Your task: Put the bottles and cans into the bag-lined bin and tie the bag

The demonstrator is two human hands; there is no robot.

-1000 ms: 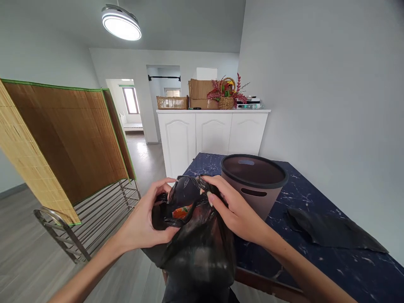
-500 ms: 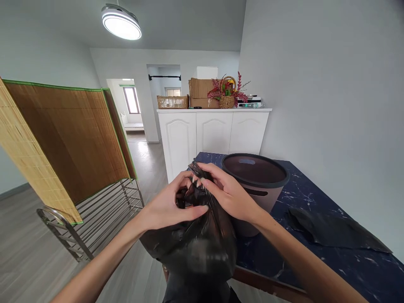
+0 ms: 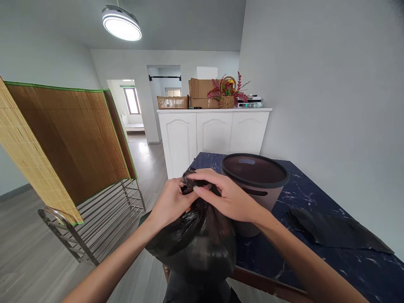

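A filled black garbage bag hangs in front of me at the table's near left edge, its top gathered between both hands. My left hand is closed on the bunched neck from the left, thumb pointing inward. From the right, my right hand pinches the twisted top of the bag, fingers and thumb close to the left hand's. Folds of plastic partly hide the fingertips. Just behind my right hand stands a brownish trash can with a dark rim and a slot handle. No bag lines its visible inside.
A dark blue marbled table carries the can and a folded black plastic bag at right. A metal rack draped with a bamboo mat stands left. Behind is a white cabinet with cardboard boxes and a flower basket.
My left hand has closed in from a wide curl around the bag's opening to the gathered neck. The bunched top has shifted slightly left and down, with my right hand still on it.
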